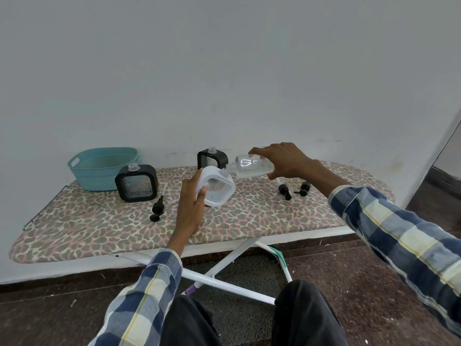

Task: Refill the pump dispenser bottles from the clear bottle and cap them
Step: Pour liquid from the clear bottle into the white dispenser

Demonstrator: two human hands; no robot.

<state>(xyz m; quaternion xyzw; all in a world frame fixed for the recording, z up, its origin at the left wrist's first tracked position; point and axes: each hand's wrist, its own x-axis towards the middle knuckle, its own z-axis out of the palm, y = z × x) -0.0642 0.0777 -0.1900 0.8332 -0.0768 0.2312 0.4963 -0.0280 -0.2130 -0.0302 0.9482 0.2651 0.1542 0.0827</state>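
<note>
My left hand (190, 203) grips the side of a white square dispenser bottle (217, 187), tilted on the ironing board (99, 228). My right hand (282, 161) holds the clear bottle (252, 166) nearly on its side, its neck at the white bottle's open mouth. A little liquid lies along the clear bottle's lower side. Two black square dispenser bottles stand uncapped: one at the left (136, 183), one at the back (212, 158). Three black pump caps lie loose: one (156, 208) left of my left hand, two (285, 191) (303, 189) under my right forearm.
A teal plastic basket (102, 168) stands at the board's back left, against the white wall. The board has a leopard-print cover and white crossed legs (224, 265) on a dark floor. My knees are below the front edge.
</note>
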